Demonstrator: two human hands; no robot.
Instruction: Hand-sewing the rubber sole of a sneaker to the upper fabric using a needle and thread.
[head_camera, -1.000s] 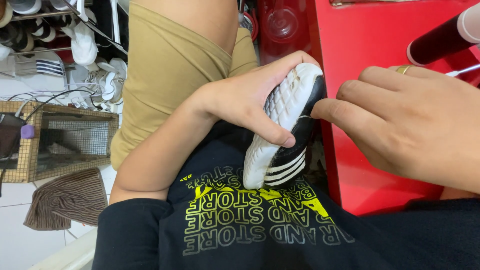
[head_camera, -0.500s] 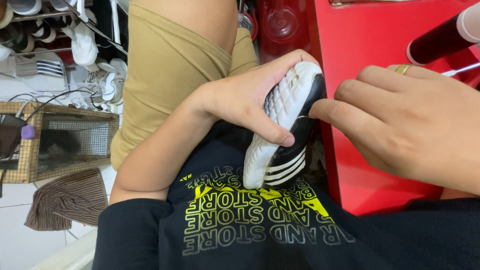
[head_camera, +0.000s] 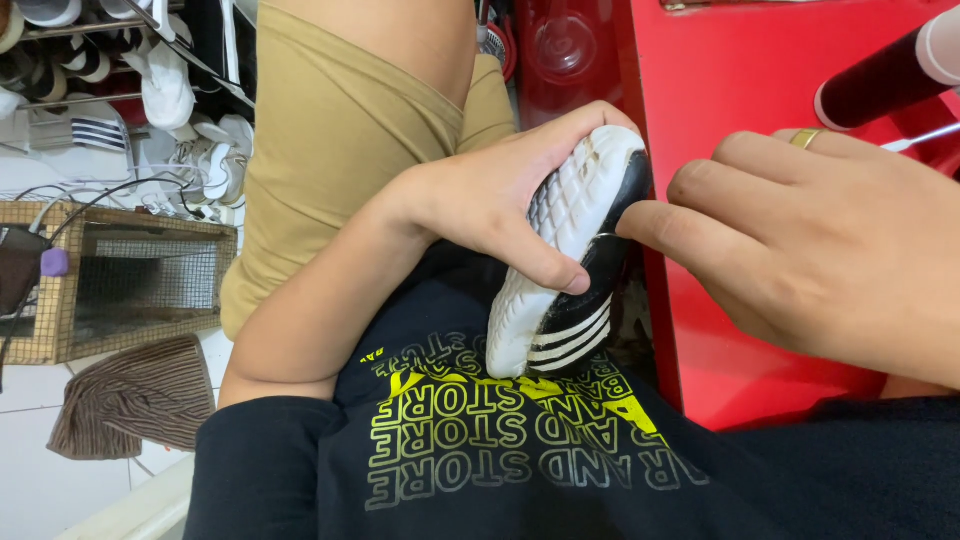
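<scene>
Nothing moved: left hand (head_camera: 500, 200) still grips shoe (head_camera: 570, 260).

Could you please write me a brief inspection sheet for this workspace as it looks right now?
Surface: red table on the right, white tiled floor lower left.
Job's things: black shoe with white sole and stripes, held against the lap.
Clutter: brown striped cloth; wire-mesh crate; white shoes on a rack; dark cylinder on the table.
Grippers: left hand wraps the shoe's sole; right hand has fingertips at its black edge.
Cables: dark cords over the crate.
Surroundings: red container behind the shoe.
</scene>
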